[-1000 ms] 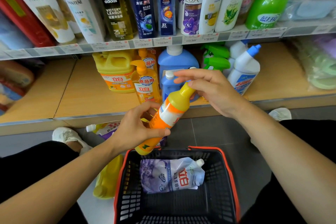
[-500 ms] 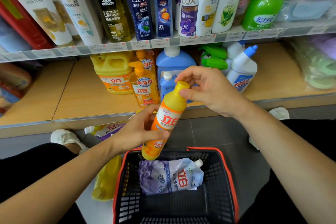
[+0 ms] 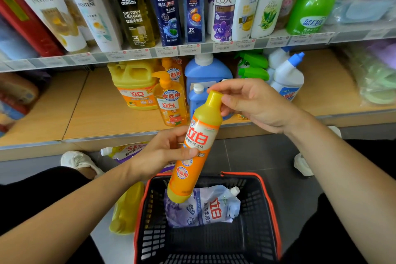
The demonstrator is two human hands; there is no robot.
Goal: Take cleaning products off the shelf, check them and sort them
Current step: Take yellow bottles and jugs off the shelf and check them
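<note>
Wooden shop shelving point(image 3: 102, 111) with price tags along its edges fills the background. At its front, the left hand point(image 3: 162, 152) grips the middle of a slim orange plastic bottle point(image 3: 197, 146), thumb across the white label printed 立白. The right hand point(image 3: 252, 105) holds the bottle's yellow cap point(image 3: 214, 97) between thumb and curled fingers. The bottle tilts cap-up, its base hanging over a black mesh basket with a red rim point(image 3: 272, 210).

Below the bottle, inside the basket, lies a lilac-and-white 立白 refill pouch point(image 3: 212, 210) with a white spout. Behind the bottle stand a yellow 立白 jug point(image 3: 132, 85), an orange 立白 pump bottle point(image 3: 171, 100) and a blue jug point(image 3: 205, 70). Above the bottle, the higher shelf carries a white Pantene bottle point(image 3: 94, 10), a dark Adidas Victory League bottle point(image 3: 132, 13), two navy Clear bottles point(image 3: 165, 6) and a white-and-purple Lux bottle point(image 3: 222, 10).
</note>
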